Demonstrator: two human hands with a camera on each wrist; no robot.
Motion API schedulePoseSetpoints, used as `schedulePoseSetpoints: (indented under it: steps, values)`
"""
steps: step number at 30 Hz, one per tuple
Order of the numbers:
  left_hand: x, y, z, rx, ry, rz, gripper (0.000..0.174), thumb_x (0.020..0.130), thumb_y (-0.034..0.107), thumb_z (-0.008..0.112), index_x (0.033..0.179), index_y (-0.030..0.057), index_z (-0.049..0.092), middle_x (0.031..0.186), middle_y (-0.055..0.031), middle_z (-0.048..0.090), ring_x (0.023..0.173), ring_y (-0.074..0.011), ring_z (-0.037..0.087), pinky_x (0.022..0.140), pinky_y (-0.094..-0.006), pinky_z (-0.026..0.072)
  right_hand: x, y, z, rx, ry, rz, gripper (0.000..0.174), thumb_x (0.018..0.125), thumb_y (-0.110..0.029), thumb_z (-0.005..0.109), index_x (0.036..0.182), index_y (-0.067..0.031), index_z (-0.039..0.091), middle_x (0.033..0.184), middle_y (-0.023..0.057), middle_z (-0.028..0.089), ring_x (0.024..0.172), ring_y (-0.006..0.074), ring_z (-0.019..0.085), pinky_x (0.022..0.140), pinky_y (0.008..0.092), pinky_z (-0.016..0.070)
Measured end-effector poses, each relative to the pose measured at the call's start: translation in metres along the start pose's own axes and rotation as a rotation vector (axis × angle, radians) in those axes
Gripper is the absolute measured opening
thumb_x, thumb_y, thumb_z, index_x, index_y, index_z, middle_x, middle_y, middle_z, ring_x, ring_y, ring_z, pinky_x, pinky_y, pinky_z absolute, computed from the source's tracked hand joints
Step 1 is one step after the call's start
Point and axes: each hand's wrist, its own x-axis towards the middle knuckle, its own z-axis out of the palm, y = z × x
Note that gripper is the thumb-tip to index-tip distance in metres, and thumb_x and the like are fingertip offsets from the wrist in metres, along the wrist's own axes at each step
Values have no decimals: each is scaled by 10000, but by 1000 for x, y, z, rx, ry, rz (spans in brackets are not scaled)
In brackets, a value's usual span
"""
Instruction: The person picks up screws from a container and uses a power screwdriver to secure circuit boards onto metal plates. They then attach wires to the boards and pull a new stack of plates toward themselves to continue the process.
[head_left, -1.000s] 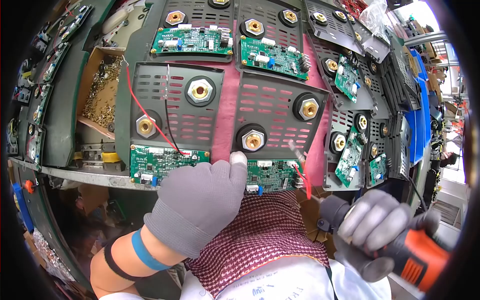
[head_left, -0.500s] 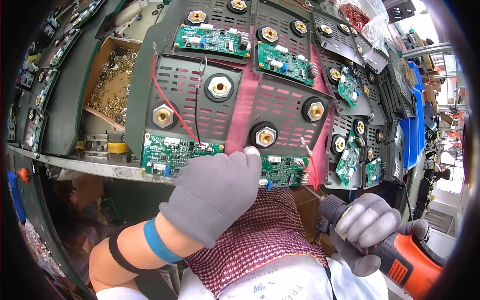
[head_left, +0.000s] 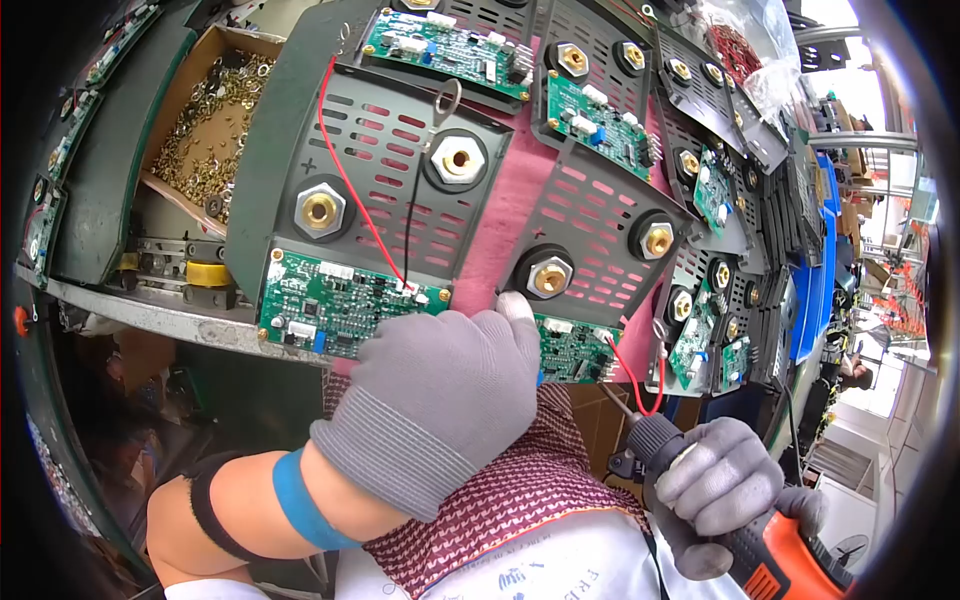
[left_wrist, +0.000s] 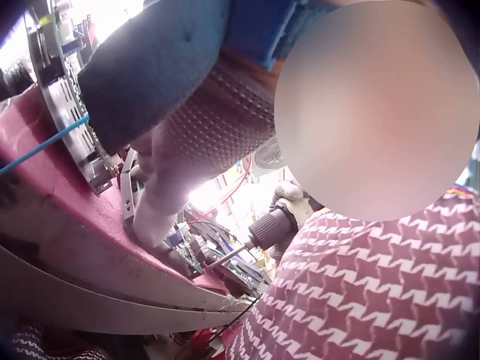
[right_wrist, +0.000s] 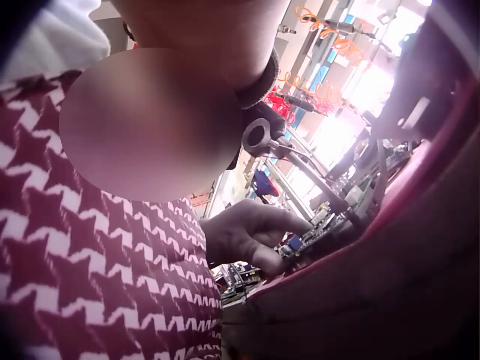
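My left hand (head_left: pixel 450 390), in a grey glove, lies over the left end of a green circuit board (head_left: pixel 575 352) at the lower edge of a black slotted panel (head_left: pixel 590 215). Its index fingertip touches the panel edge. In the right wrist view the left hand (right_wrist: pixel 251 236) pinches the board (right_wrist: pixel 315 232) between fingers and thumb. My right hand (head_left: pixel 715 480) grips an orange and black electric screwdriver (head_left: pixel 790 570). The bit (head_left: pixel 615 398) points up-left, just short of the board's right end, beside a looped red wire (head_left: pixel 640 385). The left wrist view shows the screwdriver's chuck (left_wrist: pixel 266 229) close to the board.
A second panel with its own board (head_left: pixel 330 300) and red and black wires lies to the left on pink cloth (head_left: pixel 500 220). A cardboard box of brass nuts (head_left: pixel 200 110) stands at the far left. More panels are stacked at the right by blue bins (head_left: pixel 815 270). The bench's metal edge (head_left: pixel 160 315) runs below.
The head view has tilted and moved closer. The left hand has stayed on the board. The right hand with the screwdriver has sunk lower, its bit now nearer the board's right end.
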Motion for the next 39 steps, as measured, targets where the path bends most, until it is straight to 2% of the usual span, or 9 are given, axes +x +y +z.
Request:
schedulePoseSetpoints:
  steps: [12,13,15,17,18,21,27,34,39]
  values:
    - [1,0,-5,43,19,-9,403,753,155,639,1115,-4,561,636,-43,470,549,-162,546,439,-288,405,39,-4,0,169,184,257,806,831,-103,649,1449,-6,142,576,-6,444,362,59,367,321,200,395]
    - [1,-1,-10,-133,-14,-60,386,761,150,656,1103,3,557,670,-31,489,573,-147,546,476,-270,417,48,-9,-1,210,244,252,834,830,-103,651,1452,3,105,573,-7,439,361,59,361,319,191,391]
    - [1,-5,-27,-296,-49,-108,371,768,145,673,1092,10,553,704,-19,509,597,-131,546,512,-252,428,61,-16,-7,278,297,192,595,818,-115,669,1293,84,371,516,-14,424,352,57,375,312,172,377]
    - [0,-15,-48,-1254,-104,-476,325,807,128,652,1088,19,528,805,1,536,682,-95,531,604,-227,441,61,-30,-19,340,261,378,244,801,-110,684,905,14,502,460,-18,405,340,54,388,299,165,364]
    - [-7,-13,-34,-1493,37,-525,255,851,92,535,1088,3,504,891,-13,539,749,-78,511,652,-227,449,69,-20,1,347,403,311,338,788,-116,703,671,-117,387,422,-14,400,336,49,397,289,162,353]
    - [-29,-19,-45,-2107,-201,-761,246,862,80,491,1086,-19,501,905,-58,547,779,-103,529,678,-235,463,71,-9,20,461,334,456,319,797,-138,706,658,-104,421,436,-5,422,338,59,394,288,171,338]
    - [-43,-9,-29,-2193,-205,-774,343,964,163,413,1231,-48,448,1061,-152,599,679,-79,527,607,-201,448,82,0,40,537,347,416,338,791,-114,699,617,-121,408,429,-13,418,332,79,397,316,188,349]
    - [-40,-7,-11,-2216,-324,-705,492,943,448,473,1029,-31,544,762,-105,630,469,-46,417,407,-186,301,91,-6,41,539,328,423,317,787,-92,679,655,-112,390,424,-32,407,293,53,361,327,152,380]
    - [-39,-4,-9,-2232,-408,-659,485,973,436,403,1062,-20,542,805,-92,659,488,-30,441,389,-172,331,88,-7,45,469,322,453,329,798,-109,686,657,-115,388,419,-33,400,294,51,338,316,152,360]
